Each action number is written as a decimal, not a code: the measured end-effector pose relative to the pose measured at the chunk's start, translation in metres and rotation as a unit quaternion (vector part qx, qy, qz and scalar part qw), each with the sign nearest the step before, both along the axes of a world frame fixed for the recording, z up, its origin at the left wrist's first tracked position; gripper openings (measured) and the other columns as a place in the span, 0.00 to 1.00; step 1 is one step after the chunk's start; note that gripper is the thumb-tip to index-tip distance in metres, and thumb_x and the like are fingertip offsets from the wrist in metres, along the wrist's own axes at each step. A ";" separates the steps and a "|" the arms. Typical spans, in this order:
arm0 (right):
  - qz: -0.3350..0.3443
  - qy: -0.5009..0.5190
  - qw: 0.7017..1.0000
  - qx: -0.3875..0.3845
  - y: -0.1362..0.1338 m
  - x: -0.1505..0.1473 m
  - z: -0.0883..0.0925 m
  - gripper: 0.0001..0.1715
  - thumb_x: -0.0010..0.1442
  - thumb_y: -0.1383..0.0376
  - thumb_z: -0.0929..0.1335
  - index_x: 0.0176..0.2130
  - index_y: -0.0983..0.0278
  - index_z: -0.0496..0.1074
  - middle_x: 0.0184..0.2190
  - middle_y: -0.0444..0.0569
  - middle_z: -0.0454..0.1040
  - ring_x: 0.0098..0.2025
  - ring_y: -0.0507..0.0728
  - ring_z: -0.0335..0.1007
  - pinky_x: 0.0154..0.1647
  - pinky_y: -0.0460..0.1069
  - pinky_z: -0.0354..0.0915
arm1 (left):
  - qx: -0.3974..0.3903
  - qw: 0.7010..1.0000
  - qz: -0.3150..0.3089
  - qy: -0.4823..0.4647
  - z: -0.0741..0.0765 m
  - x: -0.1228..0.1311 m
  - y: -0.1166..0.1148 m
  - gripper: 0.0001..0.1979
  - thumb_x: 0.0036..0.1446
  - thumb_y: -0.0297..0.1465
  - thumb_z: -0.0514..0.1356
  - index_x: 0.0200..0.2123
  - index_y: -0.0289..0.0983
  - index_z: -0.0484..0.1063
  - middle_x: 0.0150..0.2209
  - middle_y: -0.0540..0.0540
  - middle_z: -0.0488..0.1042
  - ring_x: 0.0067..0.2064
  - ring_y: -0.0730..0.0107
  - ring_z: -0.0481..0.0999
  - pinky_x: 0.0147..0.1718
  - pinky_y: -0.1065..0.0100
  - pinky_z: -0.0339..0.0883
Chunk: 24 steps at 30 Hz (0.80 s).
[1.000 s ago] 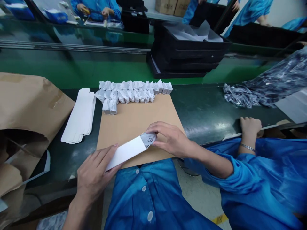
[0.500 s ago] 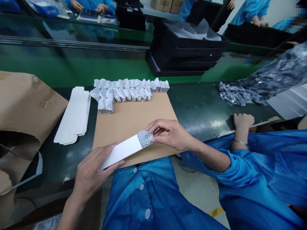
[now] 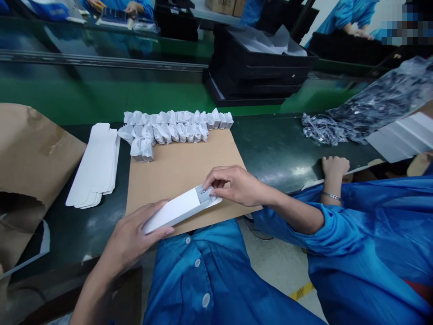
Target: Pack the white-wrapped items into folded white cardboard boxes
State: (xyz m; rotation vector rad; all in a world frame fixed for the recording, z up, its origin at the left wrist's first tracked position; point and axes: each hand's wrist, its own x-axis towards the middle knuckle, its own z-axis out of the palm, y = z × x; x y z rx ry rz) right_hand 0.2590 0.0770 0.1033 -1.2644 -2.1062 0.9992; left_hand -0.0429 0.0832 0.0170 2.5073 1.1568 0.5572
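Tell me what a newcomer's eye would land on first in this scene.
Front and centre, the left hand grips a white carton while the right hand touches a grey printed packet at its open end. Beyond them, rows of white-wrapped bundles line the far edge of a brown cardboard sheet.

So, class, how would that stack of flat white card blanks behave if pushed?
Probably light and stiff: the flat white card blanks lie straight without sagging. Their ends sit staggered, so a push would likely fan them apart, sliding easily on the smooth dark belt.

A conveyor belt point(image 3: 280, 169) carries cardboard point(image 3: 189, 169) and flat cartons point(image 3: 93, 164).
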 end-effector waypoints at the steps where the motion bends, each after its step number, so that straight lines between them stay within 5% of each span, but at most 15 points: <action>1: -0.017 -0.002 1.000 -0.005 0.002 -0.001 -0.005 0.10 0.57 0.77 0.70 0.39 0.65 0.75 0.37 0.46 0.77 0.37 0.50 0.72 0.36 0.45 0.67 | 0.025 0.999 -0.003 0.026 0.001 0.003 0.001 0.29 0.58 0.51 0.57 0.57 0.41 0.69 0.48 0.43 0.79 0.43 0.58 0.80 0.35 0.65 0.73; 6: -0.096 0.081 0.988 -0.090 0.006 -0.012 -0.041 0.09 0.56 0.77 0.69 0.37 0.67 0.74 0.33 0.45 0.76 0.32 0.49 0.70 0.34 0.44 0.66 | 0.162 0.978 -0.037 0.127 0.013 0.044 -0.005 0.27 0.63 0.40 0.56 0.64 0.43 0.61 0.59 0.38 0.69 0.57 0.46 0.71 0.49 0.52 0.67; 13: -0.128 0.146 0.971 -0.140 0.009 -0.019 -0.081 0.06 0.55 0.74 0.70 0.36 0.68 0.73 0.29 0.44 0.75 0.30 0.49 0.69 0.34 0.44 0.67 | 0.154 0.979 -0.058 0.118 -0.003 0.064 -0.002 0.24 0.61 0.27 0.55 0.59 0.50 0.67 0.56 0.42 0.72 0.52 0.54 0.72 0.46 0.57 0.65; 24: -0.171 0.184 0.957 -0.143 -0.003 -0.040 -0.087 0.10 0.52 0.76 0.71 0.37 0.66 0.73 0.31 0.44 0.75 0.31 0.49 0.70 0.35 0.45 0.68 | 0.130 0.984 -0.109 0.061 -0.004 0.056 0.005 0.22 0.58 0.21 0.56 0.46 0.54 0.77 0.57 0.45 0.71 0.53 0.54 0.70 0.45 0.54 0.64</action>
